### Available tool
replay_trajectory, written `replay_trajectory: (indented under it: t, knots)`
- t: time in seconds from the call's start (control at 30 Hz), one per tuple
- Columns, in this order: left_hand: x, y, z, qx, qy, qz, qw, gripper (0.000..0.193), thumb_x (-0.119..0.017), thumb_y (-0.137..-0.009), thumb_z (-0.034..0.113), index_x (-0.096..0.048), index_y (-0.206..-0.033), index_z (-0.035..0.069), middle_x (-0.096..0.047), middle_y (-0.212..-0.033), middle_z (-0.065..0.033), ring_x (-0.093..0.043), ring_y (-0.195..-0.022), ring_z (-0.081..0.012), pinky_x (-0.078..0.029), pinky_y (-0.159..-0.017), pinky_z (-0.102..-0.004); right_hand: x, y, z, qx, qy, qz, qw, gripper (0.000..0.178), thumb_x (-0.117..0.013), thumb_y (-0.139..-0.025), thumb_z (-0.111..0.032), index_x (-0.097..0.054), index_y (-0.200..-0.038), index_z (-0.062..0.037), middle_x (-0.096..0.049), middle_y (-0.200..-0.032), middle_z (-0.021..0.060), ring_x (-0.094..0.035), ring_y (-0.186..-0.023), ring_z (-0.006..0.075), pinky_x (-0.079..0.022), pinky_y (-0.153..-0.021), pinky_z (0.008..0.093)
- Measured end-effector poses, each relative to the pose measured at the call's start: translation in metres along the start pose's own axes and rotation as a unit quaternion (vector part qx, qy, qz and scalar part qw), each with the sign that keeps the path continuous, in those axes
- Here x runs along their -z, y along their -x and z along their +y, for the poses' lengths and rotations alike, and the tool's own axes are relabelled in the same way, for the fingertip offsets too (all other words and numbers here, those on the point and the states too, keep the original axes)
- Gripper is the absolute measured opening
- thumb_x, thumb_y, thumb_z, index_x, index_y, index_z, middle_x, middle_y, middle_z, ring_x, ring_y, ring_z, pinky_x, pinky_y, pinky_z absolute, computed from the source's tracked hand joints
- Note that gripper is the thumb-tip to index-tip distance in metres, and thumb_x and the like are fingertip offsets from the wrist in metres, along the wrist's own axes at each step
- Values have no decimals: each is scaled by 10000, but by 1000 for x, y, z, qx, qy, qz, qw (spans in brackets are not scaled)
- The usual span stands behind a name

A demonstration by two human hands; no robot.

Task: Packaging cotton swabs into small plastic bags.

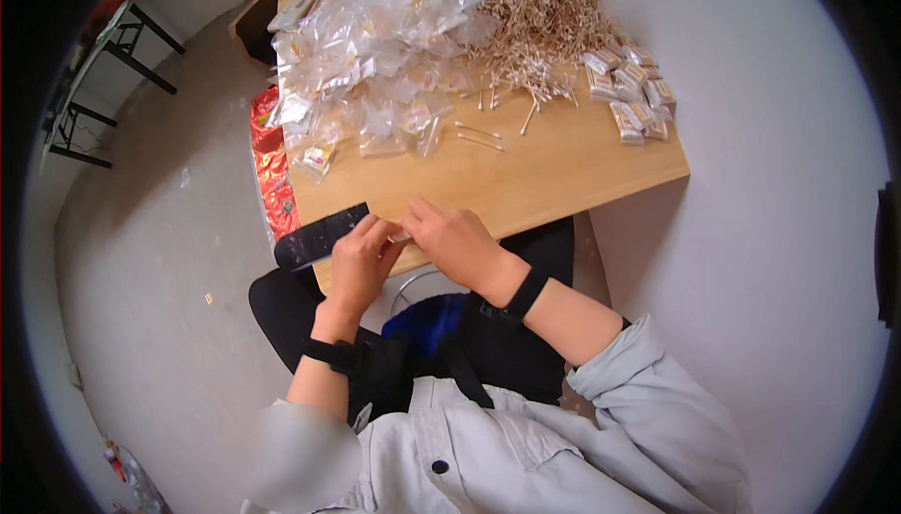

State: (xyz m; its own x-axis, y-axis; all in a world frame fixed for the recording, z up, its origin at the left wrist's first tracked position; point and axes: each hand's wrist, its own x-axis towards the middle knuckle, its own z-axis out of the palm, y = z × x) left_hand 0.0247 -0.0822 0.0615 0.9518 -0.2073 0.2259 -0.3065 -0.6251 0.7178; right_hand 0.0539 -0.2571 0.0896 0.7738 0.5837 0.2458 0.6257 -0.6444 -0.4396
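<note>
Item: small clear packet [402, 233], at the table's [563, 171] near edge. I see my left hand [361, 260] and right hand [457, 244] pressed together over it, fingertips pinching it; mostly hidden, so I cannot tell its long axis or which way it points.

Far left: heap of clear bags [375, 35], some with yellow labels. Far centre: pile of swabs [544, 16], a few strays lying nearer me. Far right: cluster of small packs [631, 92], whitish, rectangular. Left edge: red foil [272, 167] hanging down; black strip [319, 237] beside my left hand.
</note>
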Motion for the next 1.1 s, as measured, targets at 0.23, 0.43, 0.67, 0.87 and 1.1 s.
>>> replay_trajectory:
  t: [0.23,0.43,0.67,0.87,1.1]
  knots:
    - [5,-6,-5,26,51,-25,998,185,-735,-771,-17,-612,-907,6,-555,-762,-84,-593,-613,-181,-490,-585,-279,-5,-8,6,27,-29,1,999,36,-608,-810,-66,-587,-791,-43,-568,-899,118,-643,-822,308,-539,-703,410]
    - [14,-2,21,79,6,43,996,461,-823,-693,82,-615,-1101,36,-603,-942,-83,-566,-704,-169,-487,-661,-294,3,2,18,-59,-168,18,984,96,-618,-860,-79,-618,-936,-21,-579,-892,104,-649,-799,259,-532,-699,381]
    - [9,18,93,61,221,205,951,374,-818,-712,59,-641,-1040,30,-562,-944,-57,-552,-829,-143,-428,-722,-237,-9,55,-16,-175,-865,11,470,372,-550,-1002,-180,-469,-1361,-124,-571,-1265,13,-572,-1126,125,-490,-942,274]
    - [7,10,118,20,193,242,951,270,-785,-722,-24,-641,-946,14,-572,-897,-57,-562,-816,-132,-436,-708,-240,-15,64,-24,-135,-898,-25,419,426,-546,-1004,-261,-438,-1384,-103,-565,-1278,40,-571,-1157,132,-482,-975,280]
    - [2,8,122,-8,128,243,961,215,-802,-704,-6,-672,-875,8,-573,-808,-81,-582,-733,-176,-454,-634,-267,-22,71,-21,-117,-910,-22,396,427,-540,-1003,-279,-448,-1379,-97,-550,-1310,52,-562,-1185,152,-474,-993,301]
